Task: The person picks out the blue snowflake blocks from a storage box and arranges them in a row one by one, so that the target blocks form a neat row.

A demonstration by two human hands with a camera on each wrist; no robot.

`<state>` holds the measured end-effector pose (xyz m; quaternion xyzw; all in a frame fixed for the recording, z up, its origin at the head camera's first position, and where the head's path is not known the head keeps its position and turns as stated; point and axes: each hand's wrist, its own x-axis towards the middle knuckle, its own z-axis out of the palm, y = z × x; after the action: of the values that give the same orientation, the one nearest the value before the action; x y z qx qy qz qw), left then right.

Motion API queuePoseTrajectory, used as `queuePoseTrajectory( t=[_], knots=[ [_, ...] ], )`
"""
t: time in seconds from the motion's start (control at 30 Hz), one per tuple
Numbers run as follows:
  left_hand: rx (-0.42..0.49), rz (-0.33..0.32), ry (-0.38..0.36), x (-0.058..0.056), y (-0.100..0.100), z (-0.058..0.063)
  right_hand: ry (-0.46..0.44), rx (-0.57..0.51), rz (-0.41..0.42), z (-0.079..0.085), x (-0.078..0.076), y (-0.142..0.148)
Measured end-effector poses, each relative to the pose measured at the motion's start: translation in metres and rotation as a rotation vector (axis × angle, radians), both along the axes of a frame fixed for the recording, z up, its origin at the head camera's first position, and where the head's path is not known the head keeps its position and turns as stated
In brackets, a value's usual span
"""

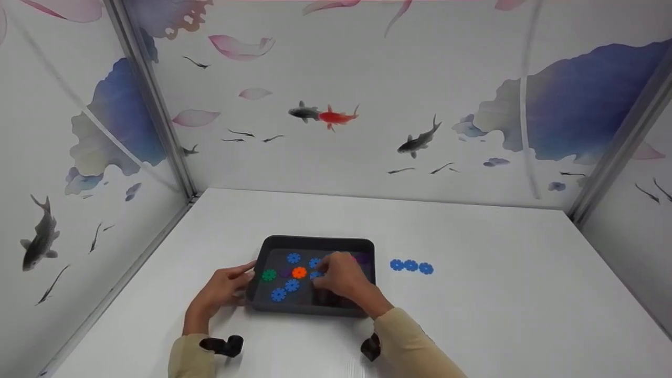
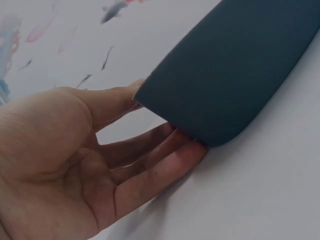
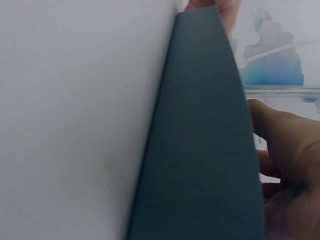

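Note:
A dark rectangular tray [image 1: 310, 310] lies on the table with flower-shaped plastic discs in it. Against its left wall is my left hand [image 1: 223, 286]; in the left wrist view, one digit meets the rim and the other fingers touch the lower edge of the wall. My right hand [image 1: 344, 275] reaches into the tray, its thumb and fingertips around a blue disc [image 1: 315, 275]. Another blue disc [image 1: 315, 262] lies by those fingertips. An orange disc [image 1: 298, 272] and a green disc [image 1: 269, 275] lie to their left. In the right wrist view the tray wall hides my right fingertips.
Right of the tray, a row of three blue discs [image 1: 411, 265] lies on the white table [image 1: 488, 315]. More blue discs [image 1: 285, 290] are at the tray's lower left. Printed panels with fish stand at the back and sides.

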<state>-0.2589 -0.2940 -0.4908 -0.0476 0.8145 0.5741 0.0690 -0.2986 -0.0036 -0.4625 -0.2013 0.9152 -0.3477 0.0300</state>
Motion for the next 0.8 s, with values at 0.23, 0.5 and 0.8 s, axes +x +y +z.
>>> queuePoseTrajectory(
  t=[0.23,0.5,0.8],
  knots=[
    [0.001,-0.004,-0.004,0.001,0.0,0.0,0.07,-0.034,-0.009,0.01,-0.003,0.025],
    [0.009,-0.018,-0.002,0.001,-0.001,-0.002,0.083,-0.018,-0.073,0.013,-0.009,0.058],
    [0.011,-0.013,-0.005,0.002,-0.002,-0.002,0.124,0.068,-0.181,0.019,-0.012,0.085]
  ],
)
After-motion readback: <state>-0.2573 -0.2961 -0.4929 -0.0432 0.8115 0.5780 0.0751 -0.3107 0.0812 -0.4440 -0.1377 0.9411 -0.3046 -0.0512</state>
